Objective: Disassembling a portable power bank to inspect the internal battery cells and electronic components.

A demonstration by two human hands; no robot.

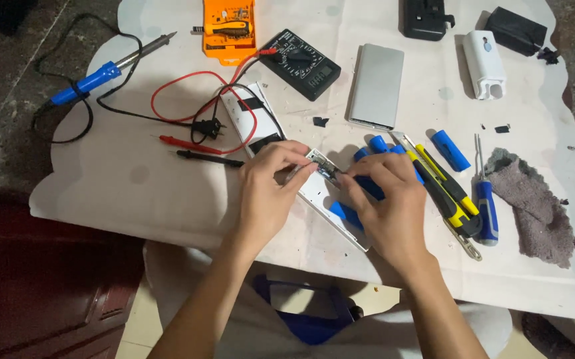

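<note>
- Left hand: fingers pinched narrow on the small circuit board at the end of the white tray.
- Right hand: fingers closed on the board's other side, over blue cells.
- Tray: flat on the tabletop, centre, between both hands.
- Right of the hands: yellow-black knife, blue screwdriver, grey rag.
- Farther back: multimeter, silver case, soldering iron.
</note>
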